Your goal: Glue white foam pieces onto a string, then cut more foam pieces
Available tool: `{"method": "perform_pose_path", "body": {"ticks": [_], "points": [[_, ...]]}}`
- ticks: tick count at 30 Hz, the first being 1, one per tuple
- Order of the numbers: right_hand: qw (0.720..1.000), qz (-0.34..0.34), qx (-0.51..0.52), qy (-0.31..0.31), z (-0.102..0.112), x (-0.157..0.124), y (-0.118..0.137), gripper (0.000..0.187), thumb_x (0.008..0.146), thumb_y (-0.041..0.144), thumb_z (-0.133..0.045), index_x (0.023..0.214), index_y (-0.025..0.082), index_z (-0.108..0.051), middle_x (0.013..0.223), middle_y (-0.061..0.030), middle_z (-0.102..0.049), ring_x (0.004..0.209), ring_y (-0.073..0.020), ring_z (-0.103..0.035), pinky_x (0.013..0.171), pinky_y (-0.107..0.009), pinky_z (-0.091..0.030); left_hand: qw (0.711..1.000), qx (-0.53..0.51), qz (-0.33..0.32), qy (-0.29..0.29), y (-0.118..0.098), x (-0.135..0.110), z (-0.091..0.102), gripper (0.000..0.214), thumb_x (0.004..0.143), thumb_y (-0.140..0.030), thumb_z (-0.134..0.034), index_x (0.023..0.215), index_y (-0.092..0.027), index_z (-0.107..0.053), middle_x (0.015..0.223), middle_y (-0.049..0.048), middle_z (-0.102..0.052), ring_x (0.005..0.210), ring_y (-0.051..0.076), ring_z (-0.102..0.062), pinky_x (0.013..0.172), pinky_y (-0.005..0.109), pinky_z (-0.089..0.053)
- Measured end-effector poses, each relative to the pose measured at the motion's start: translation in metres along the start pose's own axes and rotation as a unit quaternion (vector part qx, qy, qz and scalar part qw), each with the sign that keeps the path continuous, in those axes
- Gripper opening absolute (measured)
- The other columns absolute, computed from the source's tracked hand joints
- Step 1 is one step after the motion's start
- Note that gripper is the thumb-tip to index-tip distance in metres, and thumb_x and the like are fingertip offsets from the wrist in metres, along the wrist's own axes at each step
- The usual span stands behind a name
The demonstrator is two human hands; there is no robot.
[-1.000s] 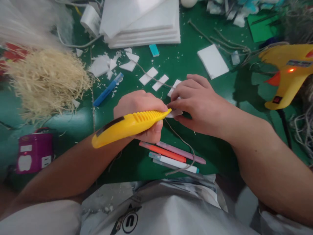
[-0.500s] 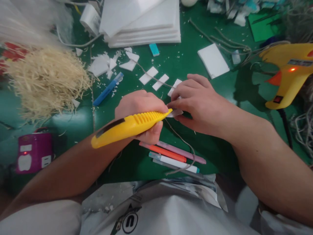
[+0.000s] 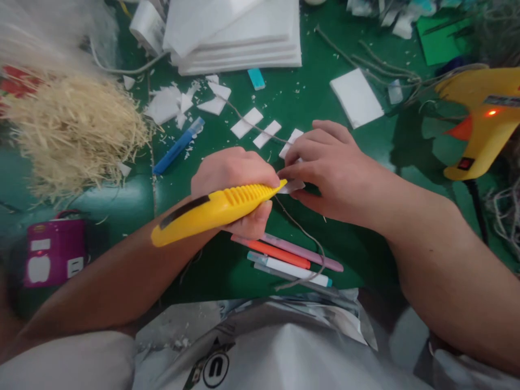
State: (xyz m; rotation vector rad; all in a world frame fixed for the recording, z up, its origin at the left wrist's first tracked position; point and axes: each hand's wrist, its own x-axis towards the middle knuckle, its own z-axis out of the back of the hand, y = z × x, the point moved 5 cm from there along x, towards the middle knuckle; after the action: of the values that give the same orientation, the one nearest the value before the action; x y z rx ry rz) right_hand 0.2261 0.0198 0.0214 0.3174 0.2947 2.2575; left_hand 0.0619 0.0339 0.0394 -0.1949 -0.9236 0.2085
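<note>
My left hand (image 3: 233, 179) is closed round a yellow utility knife (image 3: 211, 211), whose tip points right at a small white foam piece (image 3: 293, 186). My right hand (image 3: 331, 168) pinches that foam piece against the green mat (image 3: 365, 162), fingers curled over it. A thin grey cord (image 3: 303, 235) runs out from under both hands toward me.
Pens (image 3: 284, 257) lie just below my hands. A blue cutter (image 3: 176, 147), white foam offcuts (image 3: 247, 123) and stacked foam sheets (image 3: 244, 38) lie beyond. A straw pile (image 3: 73, 130) and a purple power strip (image 3: 52, 260) are at left, a lit yellow glue gun (image 3: 483, 119) at right.
The hands and knife have stayed nearly still; the view has only shifted slightly.
</note>
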Motion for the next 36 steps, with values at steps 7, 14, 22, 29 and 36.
{"method": "perform_pose_path", "body": {"ticks": [7, 14, 22, 29, 36], "points": [[1.0, -0.004, 0.022, 0.006, -0.001, 0.0003, -0.0012, 0.024, 0.092, 0.022, -0.061, 0.104, 0.023, -0.083, 0.111, -0.0082, -0.074, 0.118, -0.032, -0.067, 0.124, -0.065, -0.037, 1.0, 0.003, 0.004, 0.002, 0.0003, -0.0003, 0.0006, 0.028, 0.104, -0.043, -0.049, 0.094, -0.021, -0.062, 0.07, -0.0031, -0.067, 0.053, 0.012, -0.066, 0.047, 0.023, -0.05], [1.0, -0.005, 0.008, 0.004, -0.0002, 0.0004, 0.0003, 0.025, 0.091, 0.022, -0.062, 0.105, 0.022, -0.083, 0.113, -0.008, -0.075, 0.119, -0.0326, -0.066, 0.126, -0.066, -0.034, 0.999, -0.025, 0.013, -0.019, 0.0017, -0.0025, 0.0, 0.024, 0.104, -0.045, -0.054, 0.098, -0.023, -0.062, 0.077, -0.0036, -0.073, 0.06, 0.013, -0.071, 0.047, 0.024, -0.049], [1.0, -0.011, 0.024, -0.01, -0.0013, -0.0005, -0.001, 0.023, 0.089, 0.022, -0.063, 0.102, 0.026, -0.081, 0.112, -0.006, -0.074, 0.119, -0.0307, -0.065, 0.125, -0.062, -0.034, 1.0, -0.018, 0.013, -0.016, -0.001, 0.0002, -0.0006, 0.022, 0.104, -0.044, -0.051, 0.101, -0.025, -0.062, 0.074, -0.0032, -0.069, 0.054, 0.012, -0.064, 0.048, 0.024, -0.051], [1.0, -0.005, 0.0, -0.006, -0.0007, -0.0012, 0.0015, 0.023, 0.09, 0.021, -0.062, 0.103, 0.024, -0.081, 0.11, -0.0058, -0.074, 0.117, -0.0293, -0.065, 0.125, -0.061, -0.035, 0.999, -0.043, -0.015, 0.014, 0.0004, -0.0004, 0.0, 0.015, 0.101, -0.039, -0.059, 0.103, -0.025, -0.063, 0.076, -0.0021, -0.071, 0.055, 0.013, -0.065, 0.055, 0.026, -0.053], [1.0, 0.001, 0.02, -0.016, -0.0019, -0.0017, -0.0015, 0.022, 0.091, 0.021, -0.064, 0.103, 0.024, -0.081, 0.111, -0.0063, -0.074, 0.115, -0.0298, -0.066, 0.123, -0.063, -0.035, 0.999, -0.031, -0.006, -0.036, 0.0027, -0.0047, -0.0028, 0.024, 0.102, -0.046, -0.056, 0.1, -0.024, -0.064, 0.074, -0.0036, -0.072, 0.054, 0.013, -0.065, 0.051, 0.027, -0.052]]}}
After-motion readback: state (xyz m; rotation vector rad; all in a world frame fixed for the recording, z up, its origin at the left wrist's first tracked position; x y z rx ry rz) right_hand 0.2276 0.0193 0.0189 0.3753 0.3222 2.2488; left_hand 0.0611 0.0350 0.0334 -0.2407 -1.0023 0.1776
